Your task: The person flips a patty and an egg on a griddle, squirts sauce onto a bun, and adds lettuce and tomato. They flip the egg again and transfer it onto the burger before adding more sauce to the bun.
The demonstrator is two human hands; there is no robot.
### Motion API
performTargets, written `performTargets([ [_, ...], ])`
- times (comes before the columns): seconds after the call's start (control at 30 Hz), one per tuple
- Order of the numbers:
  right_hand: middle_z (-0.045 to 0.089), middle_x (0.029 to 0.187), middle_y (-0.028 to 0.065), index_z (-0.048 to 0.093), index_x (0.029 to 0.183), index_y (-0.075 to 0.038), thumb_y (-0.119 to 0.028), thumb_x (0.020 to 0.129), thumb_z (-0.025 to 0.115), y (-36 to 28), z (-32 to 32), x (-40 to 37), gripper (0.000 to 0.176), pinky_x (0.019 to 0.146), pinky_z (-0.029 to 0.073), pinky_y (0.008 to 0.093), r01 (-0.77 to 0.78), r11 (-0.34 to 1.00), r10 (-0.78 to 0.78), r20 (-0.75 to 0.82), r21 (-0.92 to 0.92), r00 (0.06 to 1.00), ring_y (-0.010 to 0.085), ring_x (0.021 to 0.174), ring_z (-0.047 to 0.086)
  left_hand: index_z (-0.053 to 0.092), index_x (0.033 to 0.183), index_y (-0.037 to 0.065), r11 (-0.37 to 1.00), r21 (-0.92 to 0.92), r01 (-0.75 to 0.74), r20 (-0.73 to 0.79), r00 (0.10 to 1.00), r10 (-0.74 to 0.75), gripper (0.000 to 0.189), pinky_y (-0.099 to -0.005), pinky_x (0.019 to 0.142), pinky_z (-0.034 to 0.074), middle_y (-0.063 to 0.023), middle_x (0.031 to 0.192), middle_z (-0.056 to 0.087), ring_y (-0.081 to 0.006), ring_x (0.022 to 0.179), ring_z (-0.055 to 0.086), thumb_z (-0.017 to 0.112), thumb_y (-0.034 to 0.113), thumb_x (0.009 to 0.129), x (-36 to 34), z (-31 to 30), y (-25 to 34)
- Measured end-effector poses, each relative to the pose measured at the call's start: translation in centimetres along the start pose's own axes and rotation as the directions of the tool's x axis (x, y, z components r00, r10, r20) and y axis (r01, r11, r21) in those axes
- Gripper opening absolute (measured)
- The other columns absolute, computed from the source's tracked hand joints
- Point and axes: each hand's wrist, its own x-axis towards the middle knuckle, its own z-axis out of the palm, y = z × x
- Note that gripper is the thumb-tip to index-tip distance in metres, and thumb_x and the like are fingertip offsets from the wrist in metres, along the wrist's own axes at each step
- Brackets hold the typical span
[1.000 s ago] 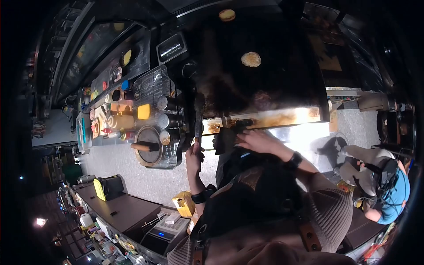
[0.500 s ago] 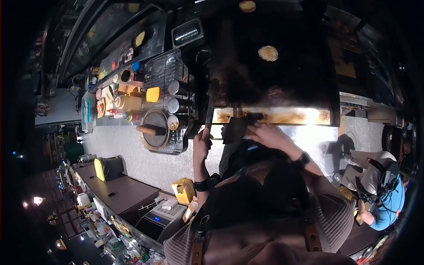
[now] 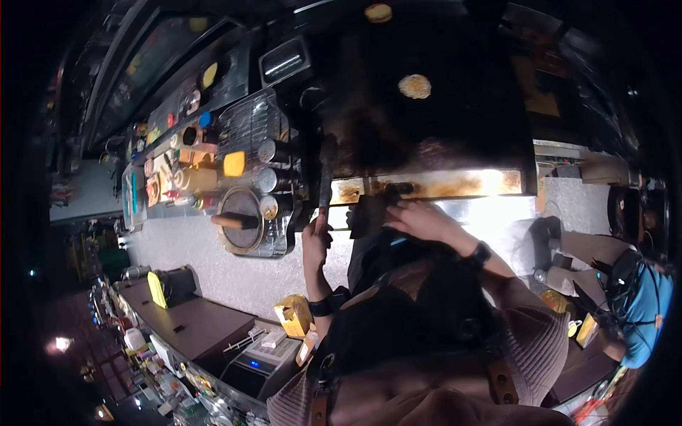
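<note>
My left hand (image 3: pixel 316 240) is closed around the near end of a long, narrow spatula (image 3: pixel 325 174), which points away from me beside the griddle's left edge. At the front edge of the dark griddle (image 3: pixel 476 106), my right hand (image 3: pixel 428 221) has its fingers curled at a dark object (image 3: pixel 369 214) that I cannot make out. Just beyond the right hand, a dark reddish patty (image 3: pixel 431 148) lies on the griddle. Farther back are a pale browned round (image 3: pixel 415 86) and a bun-like round (image 3: pixel 379 13).
Left of the griddle, a wire rack (image 3: pixel 249 121) holds metal shakers (image 3: pixel 270 179), a yellow block (image 3: pixel 234 164) and a round press with a wooden handle (image 3: pixel 238 221). Sauce bottles (image 3: pixel 195 177) stand beyond it. A person in blue (image 3: pixel 650 312) is at the right. A brown counter (image 3: pixel 185 309) lies behind left.
The whole view has shifted slightly left. The patty near my right hand looks less blurred. The person at the right has changed posture. Both my hands keep nearly the same pose.
</note>
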Motion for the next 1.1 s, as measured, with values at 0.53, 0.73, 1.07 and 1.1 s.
performTargets([
  [0.53, 0.051, 0.125, 0.0193, 0.048, 0.127, -0.004, -0.032, 0.092, 0.047, 0.7, 0.0, 0.1, 0.045, 0.096, 0.04, 0.0447, -0.017, 0.999, 0.014, 0.068, 0.044, 0.998, 0.034, 0.114, 0.051, 0.055, 0.073, 0.002, 1.0, 0.02, 0.016, -0.008, 1.0, -0.016, 0.05, -0.0253, 0.041, 0.031, -0.002, 0.051, 0.046, -0.0093, 0.043, 0.042, 0.043, 0.044, 0.096, -0.6, 0.1, 1.0],
  [0.73, 0.053, 0.12, 0.0179, 0.048, 0.128, -0.005, -0.034, 0.092, 0.047, 1.1, 0.3, 0.0, 0.046, 0.092, 0.043, 0.0438, -0.008, 1.0, 0.007, 0.027, 0.025, 1.0, 0.0343, 0.109, 0.054, 0.055, 0.074, 0.002, 0.999, 0.024, 0.046, 0.007, 0.999, -0.047, 0.048, -0.0254, 0.041, 0.031, -0.0015, 0.051, 0.045, -0.0094, 0.043, 0.042, 0.043, 0.043, 0.096, -0.3, 0.2, 1.0],
  [1.07, 0.062, 0.097, 0.0206, 0.059, 0.102, 0.001, -0.032, 0.09, 0.05, 0.0, 1.1, -4.3, 0.036, 0.081, 0.048, 0.0459, -0.14, 0.988, 0.15, -0.165, 0.071, 0.975, 0.0396, 0.093, 0.06, 0.057, 0.071, 0.002, 0.993, 0.114, -0.035, 0.056, 0.998, 0.029, 0.052, -0.0266, 0.04, 0.027, -0.0009, 0.055, 0.048, -0.0083, 0.042, 0.039, 0.048, 0.049, 0.093, 0.9, 1.4, 3.2],
  [1.1, 0.062, 0.095, 0.0211, 0.057, 0.105, 0.0, -0.032, 0.091, 0.049, -0.2, 1.2, -5.0, 0.036, 0.08, 0.048, 0.0463, -0.185, 0.98, 0.195, -0.185, 0.068, 0.963, 0.0395, 0.092, 0.06, 0.057, 0.072, 0.003, 0.979, 0.203, 0.003, 0.126, 0.992, -0.029, 0.053, -0.0261, 0.039, 0.028, -0.001, 0.054, 0.047, -0.0082, 0.042, 0.04, 0.047, 0.05, 0.093, 2.1, 0.9, 3.2],
])
